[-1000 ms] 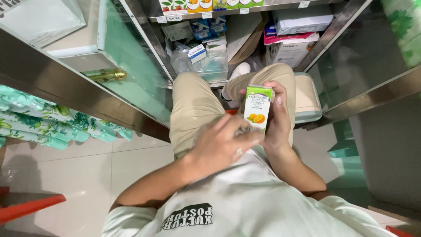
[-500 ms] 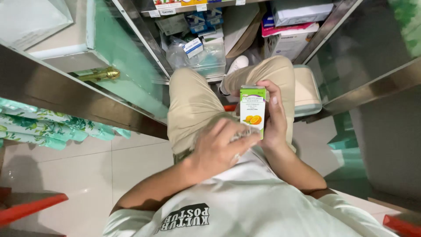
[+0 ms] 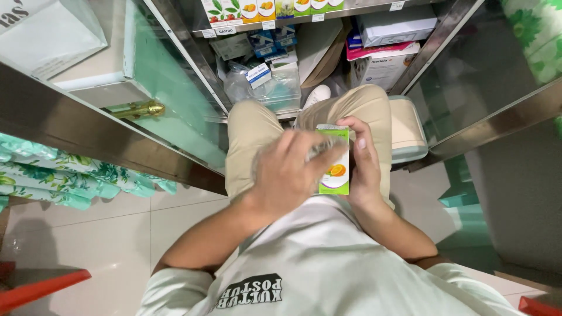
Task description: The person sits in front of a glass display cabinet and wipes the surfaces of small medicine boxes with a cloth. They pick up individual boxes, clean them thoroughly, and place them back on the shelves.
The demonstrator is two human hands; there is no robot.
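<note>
Right hand [image 3: 364, 167] grips small green box [image 3: 335, 161] upright over lap; left hand [image 3: 290, 172] blurred, fingers apparently touching box top.

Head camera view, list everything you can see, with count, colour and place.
small carton: one, green and white with an orange fruit picture, upright over the lap
shelf cartons: a row, white and green, top shelf edge
boxes and packets: several, blue, white, pink, low in the open cabinet
stool: one, pale, under the person
floral cloth: green-white, left
floor tiles: cream
right hand: holds the small carton's side
left hand: blurred, fingers at the carton's front
</note>
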